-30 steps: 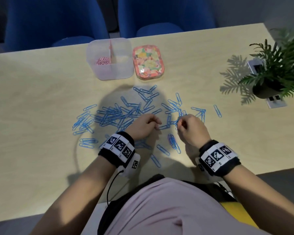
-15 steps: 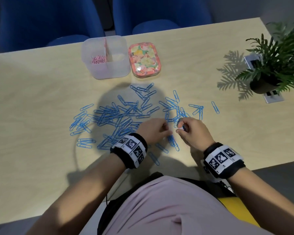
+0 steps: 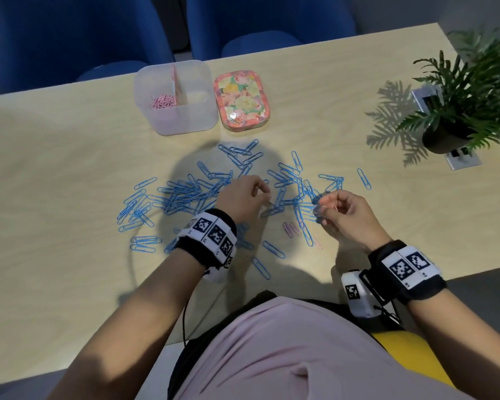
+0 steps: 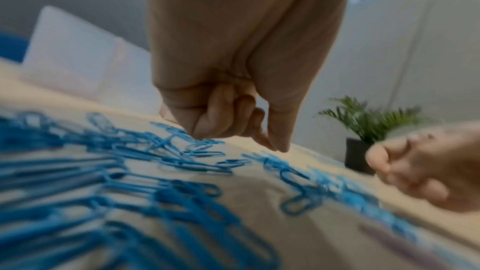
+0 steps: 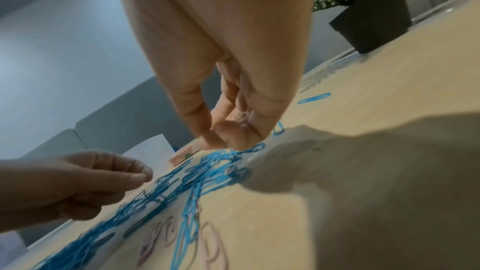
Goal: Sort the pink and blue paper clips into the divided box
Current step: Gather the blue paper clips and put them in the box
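Blue paper clips (image 3: 197, 192) lie scattered over the wooden table (image 3: 55, 197). A few pink paper clips (image 3: 291, 229) lie near the front, between my hands. The clear divided box (image 3: 185, 122) stands at the back with pink clips (image 3: 162, 101) in its left compartment. My left hand (image 3: 264, 196) hovers low over the blue clips, thumb and forefinger pinched on a thin clip loop (image 5: 128, 166) whose colour I cannot make out. My right hand (image 3: 325, 207) is raised slightly, its fingers (image 5: 233, 139) curled round a pale pink clip (image 3: 329, 207).
A floral tin (image 3: 241, 101) sits right of the box. A potted plant (image 3: 459, 116) stands at the table's right on a socket plate (image 3: 463, 161). Blue chairs (image 3: 257, 21) line the far side. The table's front edge runs close to my body.
The left hand slid forward into the blue clips. The right hand lifted and turned slightly, and pink clips now show on the table between the hands.
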A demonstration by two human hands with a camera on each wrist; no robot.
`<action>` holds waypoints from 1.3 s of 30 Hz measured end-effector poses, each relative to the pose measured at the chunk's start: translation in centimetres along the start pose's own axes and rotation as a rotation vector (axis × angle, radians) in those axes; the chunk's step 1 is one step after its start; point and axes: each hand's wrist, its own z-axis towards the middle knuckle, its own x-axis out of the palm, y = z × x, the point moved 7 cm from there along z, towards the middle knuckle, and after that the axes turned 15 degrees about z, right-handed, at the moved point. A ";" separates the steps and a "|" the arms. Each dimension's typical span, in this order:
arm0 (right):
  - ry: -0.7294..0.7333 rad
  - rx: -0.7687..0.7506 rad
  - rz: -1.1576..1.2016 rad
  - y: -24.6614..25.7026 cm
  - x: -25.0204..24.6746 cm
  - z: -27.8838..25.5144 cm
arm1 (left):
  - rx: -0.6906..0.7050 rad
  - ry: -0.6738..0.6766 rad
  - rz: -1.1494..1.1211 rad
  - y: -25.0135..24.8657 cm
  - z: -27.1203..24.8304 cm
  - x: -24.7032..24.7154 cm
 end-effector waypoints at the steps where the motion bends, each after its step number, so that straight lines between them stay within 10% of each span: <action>1: 0.008 0.024 0.015 -0.3 0.0 -0.1 | 0.040 -0.002 0.071 -0.4 -0.3 0.1; 8: 0.130 -0.028 -0.809 -2.3 0.8 -1.1 | 0.399 0.164 0.366 -4.5 -2.3 4.0; 16: 0.021 0.026 -0.333 -0.8 -1.5 0.7 | 0.440 0.158 0.443 -4.6 -2.8 4.6; 20: -0.142 -0.109 -0.782 1.4 -2.9 -0.7 | 0.459 0.163 0.494 -4.7 -2.9 4.9; 24: 0.023 -0.023 -1.004 -0.5 -0.8 -2.6 | 0.528 0.131 0.640 -5.4 -3.3 5.1; 34: 0.176 0.094 -0.698 -3.5 1.1 -1.5 | 0.495 0.160 0.756 -5.5 -3.4 5.4; 39: 0.128 0.156 0.057 -1.3 1.0 -1.1 | 0.411 0.224 0.535 -3.3 -3.1 4.5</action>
